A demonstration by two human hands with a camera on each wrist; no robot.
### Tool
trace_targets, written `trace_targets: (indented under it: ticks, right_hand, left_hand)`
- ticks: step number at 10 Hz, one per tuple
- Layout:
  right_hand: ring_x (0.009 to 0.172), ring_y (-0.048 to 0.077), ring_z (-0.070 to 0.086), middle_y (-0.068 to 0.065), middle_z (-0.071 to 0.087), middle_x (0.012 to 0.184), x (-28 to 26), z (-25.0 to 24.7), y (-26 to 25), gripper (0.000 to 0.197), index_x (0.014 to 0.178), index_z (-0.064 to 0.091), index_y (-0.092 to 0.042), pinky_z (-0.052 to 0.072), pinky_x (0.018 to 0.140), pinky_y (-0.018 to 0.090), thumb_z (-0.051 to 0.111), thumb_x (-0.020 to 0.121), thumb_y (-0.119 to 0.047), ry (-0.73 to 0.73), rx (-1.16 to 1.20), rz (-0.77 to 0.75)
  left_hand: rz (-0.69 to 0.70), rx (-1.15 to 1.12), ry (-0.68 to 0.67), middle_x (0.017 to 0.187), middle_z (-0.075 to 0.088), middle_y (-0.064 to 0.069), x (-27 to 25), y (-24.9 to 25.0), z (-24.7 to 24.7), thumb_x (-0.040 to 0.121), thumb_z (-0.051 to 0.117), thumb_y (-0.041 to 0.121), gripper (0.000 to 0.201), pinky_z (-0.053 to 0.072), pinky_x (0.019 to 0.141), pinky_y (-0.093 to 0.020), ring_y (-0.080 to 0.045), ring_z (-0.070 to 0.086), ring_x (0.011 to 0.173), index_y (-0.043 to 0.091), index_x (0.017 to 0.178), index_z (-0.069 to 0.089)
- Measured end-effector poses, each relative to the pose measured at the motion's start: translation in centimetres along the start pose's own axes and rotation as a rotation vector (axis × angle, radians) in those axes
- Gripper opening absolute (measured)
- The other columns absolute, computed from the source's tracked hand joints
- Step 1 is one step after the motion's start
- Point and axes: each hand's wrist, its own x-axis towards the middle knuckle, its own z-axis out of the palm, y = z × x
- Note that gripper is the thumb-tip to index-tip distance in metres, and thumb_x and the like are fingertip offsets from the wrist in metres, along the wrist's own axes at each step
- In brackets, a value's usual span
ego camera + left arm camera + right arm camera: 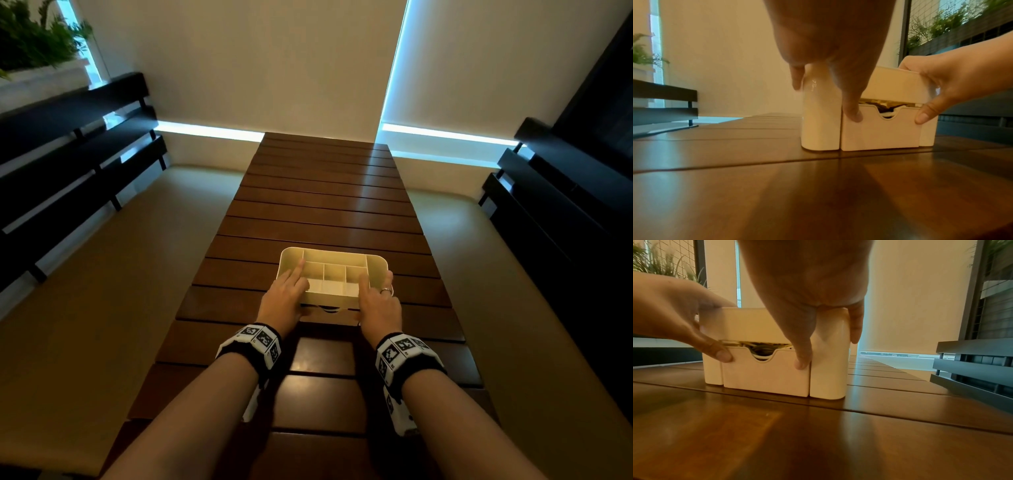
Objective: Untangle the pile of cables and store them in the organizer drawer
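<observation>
A white organizer (334,251) with open top compartments stands on the wooden table. Its drawer (879,133) sits in the near face, almost flush with the body, with a narrow gap above it. Coiled cables (761,350) show through that gap and the drawer's notch. My left hand (284,294) lies over the organizer's left top edge with straight fingers, and its thumb (853,112) presses the drawer front. My right hand (378,301) mirrors it on the right side, its thumb (802,363) on the drawer front. A ring is on the right hand.
The slatted wooden table (325,192) stretches away beyond the organizer. Cushioned benches (102,257) with dark slatted backrests (68,164) flank it on both sides. A planter with green plants (30,37) is at the far left.
</observation>
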Motion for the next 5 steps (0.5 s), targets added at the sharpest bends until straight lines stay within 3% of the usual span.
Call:
trace_targets:
  ticks: [1,2,3,4,5]
  right_hand:
    - [0.141,0.043,0.009,0.016,0.058,0.122,0.6,0.2,-0.1,0.079,0.145,0.005,-0.012,0.043,0.092,0.043,0.059,0.088,-0.017,0.021,-0.011,0.016]
    - [0.142,0.042,0.009,0.016,0.055,0.124,0.6,0.2,-0.2,0.081,0.146,0.004,-0.015,0.044,0.092,0.042,0.06,0.087,-0.017,0.046,-0.003,0.018]
    - [0.142,0.04,0.005,0.015,0.039,0.138,0.1,0.4,-0.5,0.089,0.145,-0.001,-0.021,0.042,0.094,0.042,0.064,0.084,-0.019,0.075,0.018,0.028]
    - [0.139,0.039,-0.003,0.015,0.012,0.151,-0.7,1.4,-0.2,0.114,0.141,-0.006,-0.03,0.036,0.097,0.049,0.079,0.066,-0.02,0.202,0.085,0.075]
    - [0.139,0.038,-0.003,0.011,0.001,0.149,-2.3,3.2,0.5,0.123,0.142,0.001,-0.035,0.035,0.098,0.055,0.086,0.054,-0.019,0.305,0.212,0.114]
  left_hand:
    - [0.015,-0.039,0.031,0.156,0.026,-0.005,0.5,-0.4,0.2,0.069,0.081,0.016,0.035,0.056,0.079,-0.038,-0.026,0.045,0.124,0.007,0.09,0.053]
    - [0.029,-0.019,0.051,0.154,0.03,-0.008,0.5,-0.6,0.5,0.066,0.083,0.017,0.038,0.056,0.079,-0.043,-0.03,0.045,0.125,0.008,0.091,0.055]
    - [0.005,0.065,0.005,0.158,0.018,-0.01,0.6,-0.1,0.2,0.07,0.08,0.023,0.064,0.04,0.101,-0.06,-0.036,0.026,0.14,0.014,0.123,0.045]
    - [0.005,0.078,0.064,0.159,-0.008,-0.01,0.4,0.3,0.0,0.07,0.077,0.014,0.105,0.017,0.109,-0.063,-0.032,0.003,0.147,0.034,0.142,0.003]
    - [-0.055,0.002,0.117,0.156,-0.017,-0.005,-1.4,0.2,-0.8,0.069,0.077,0.011,0.112,0.01,0.112,-0.055,-0.03,0.002,0.146,0.039,0.145,-0.001]
